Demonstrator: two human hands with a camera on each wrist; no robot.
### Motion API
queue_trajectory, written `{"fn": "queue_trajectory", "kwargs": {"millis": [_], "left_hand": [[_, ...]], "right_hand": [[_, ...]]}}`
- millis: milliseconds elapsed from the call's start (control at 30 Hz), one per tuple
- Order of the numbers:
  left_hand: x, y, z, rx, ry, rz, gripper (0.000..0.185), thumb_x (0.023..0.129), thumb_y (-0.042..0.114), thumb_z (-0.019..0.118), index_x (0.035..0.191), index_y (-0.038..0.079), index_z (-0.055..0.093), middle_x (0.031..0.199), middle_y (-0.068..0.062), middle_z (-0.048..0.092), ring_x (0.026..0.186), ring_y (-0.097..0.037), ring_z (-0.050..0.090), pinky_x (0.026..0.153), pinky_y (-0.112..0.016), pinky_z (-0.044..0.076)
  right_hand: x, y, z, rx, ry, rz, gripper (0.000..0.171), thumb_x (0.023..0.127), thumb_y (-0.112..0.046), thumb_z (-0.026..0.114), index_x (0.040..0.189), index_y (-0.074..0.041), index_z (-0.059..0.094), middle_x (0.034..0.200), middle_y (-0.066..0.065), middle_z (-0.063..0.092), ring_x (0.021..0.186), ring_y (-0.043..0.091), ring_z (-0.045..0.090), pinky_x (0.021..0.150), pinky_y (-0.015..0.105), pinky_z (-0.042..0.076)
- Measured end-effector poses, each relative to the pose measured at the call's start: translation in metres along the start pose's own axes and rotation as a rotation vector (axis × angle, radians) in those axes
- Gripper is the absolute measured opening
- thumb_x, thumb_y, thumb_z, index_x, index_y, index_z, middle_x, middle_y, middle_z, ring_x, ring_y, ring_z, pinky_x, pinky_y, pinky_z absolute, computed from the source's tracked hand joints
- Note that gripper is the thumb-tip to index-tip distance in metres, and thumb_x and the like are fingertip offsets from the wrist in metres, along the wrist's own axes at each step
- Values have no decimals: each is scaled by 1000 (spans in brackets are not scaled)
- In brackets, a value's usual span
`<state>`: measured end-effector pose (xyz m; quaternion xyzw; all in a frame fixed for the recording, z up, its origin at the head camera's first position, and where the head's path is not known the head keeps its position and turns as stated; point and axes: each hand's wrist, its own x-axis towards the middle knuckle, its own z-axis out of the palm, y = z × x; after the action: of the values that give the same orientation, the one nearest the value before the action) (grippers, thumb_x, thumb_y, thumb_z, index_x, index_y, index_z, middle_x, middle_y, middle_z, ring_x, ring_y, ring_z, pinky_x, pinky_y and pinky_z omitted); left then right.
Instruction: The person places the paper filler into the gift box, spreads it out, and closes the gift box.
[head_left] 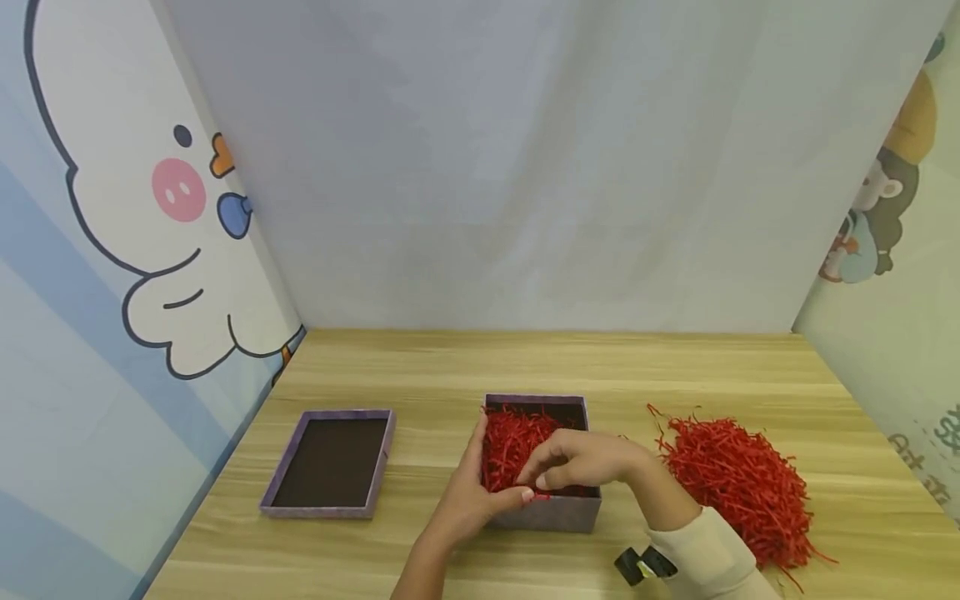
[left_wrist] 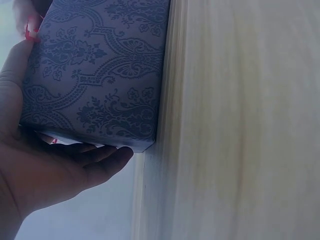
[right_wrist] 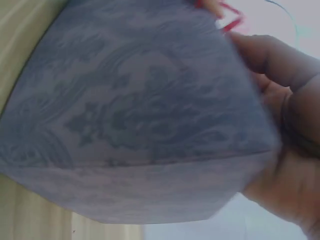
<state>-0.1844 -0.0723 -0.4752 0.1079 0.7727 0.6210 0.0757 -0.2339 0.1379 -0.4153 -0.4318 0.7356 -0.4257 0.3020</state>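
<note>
An open purple-grey patterned gift box [head_left: 543, 514] stands on the table, partly filled with red shredded paper [head_left: 517, 442]. My left hand [head_left: 468, 492] grips its left side, the thumb over the near rim and the other fingers along the side wall, as the left wrist view shows. Over the box, my right hand [head_left: 581, 460] reaches in from the right. Its bent fingers and thumb pinch at the shredded paper near the front rim; the fingertips are partly hidden. A red strip [right_wrist: 232, 20] hangs over the rim in the right wrist view, which is blurred.
To the left lies the box lid [head_left: 326, 511], inside up, with a dark lining. A big heap of red shredded paper [head_left: 742, 492] sits on the right beside my right forearm. Near the sleeve is a small black object [head_left: 633, 567]. Curtains border the wooden table [head_left: 435, 367].
</note>
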Motion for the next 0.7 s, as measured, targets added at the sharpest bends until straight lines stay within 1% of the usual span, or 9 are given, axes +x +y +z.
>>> {"fn": "queue_trajectory", "kwargs": {"millis": [67,167,300,367,433,533,600,700], "left_hand": [[1,0,0,22,7,0,115,69,36,83,151,23,3,153,-9,12,135,-30,18,105,-53,21],[1,-1,-1,42,15,10,115,68,35,83,151,21,4,153,-9,12,136,-29,16,106,-52,19],[0,-1,-2,41,18,28,113,70,32,82,151,18,5,152,-12,14,135,-31,17,105,-52,20],[-1,-1,-2,35,15,32,111,71,30,82,151,18,5,152,-14,15,135,-33,18,105,-53,21],[-2,0,-2,29,7,26,111,72,31,81,151,19,4,152,-14,14,135,-34,18,104,-54,22],[-2,0,-1,21,-3,10,112,72,34,81,151,22,3,152,-13,12,135,-33,18,104,-53,22],[-1,0,0,17,-1,0,112,71,33,81,151,21,3,152,-13,13,135,-33,19,105,-53,22],[-1,0,0,5,6,6,112,71,32,82,151,21,4,152,-12,17,133,-31,24,104,-51,24]], "right_hand": [[6,3,-1,-47,-53,20,24,89,0,53,108,-1,67,94,-4,67,79,5,57,70,24,49],[17,6,-2,-121,-117,80,25,85,5,54,103,-2,70,85,-10,65,69,1,51,62,19,46],[29,8,2,-221,-188,172,25,80,9,55,93,-5,71,75,-14,57,62,-1,44,55,15,38],[32,8,3,-256,-200,200,25,78,11,55,88,-6,71,72,-14,54,60,0,41,53,15,35],[32,7,3,-255,-194,213,25,77,11,56,88,-6,70,70,-14,53,59,0,40,52,16,33],[27,4,-1,-197,-157,200,25,79,8,57,93,-7,71,75,-13,59,62,0,47,55,16,40],[21,-1,-6,-150,-114,182,24,82,5,57,99,-6,71,81,-10,63,63,2,50,57,19,44],[13,-8,-16,-121,-16,128,22,88,-1,57,107,-2,68,93,-1,67,73,7,58,64,23,49]]}}
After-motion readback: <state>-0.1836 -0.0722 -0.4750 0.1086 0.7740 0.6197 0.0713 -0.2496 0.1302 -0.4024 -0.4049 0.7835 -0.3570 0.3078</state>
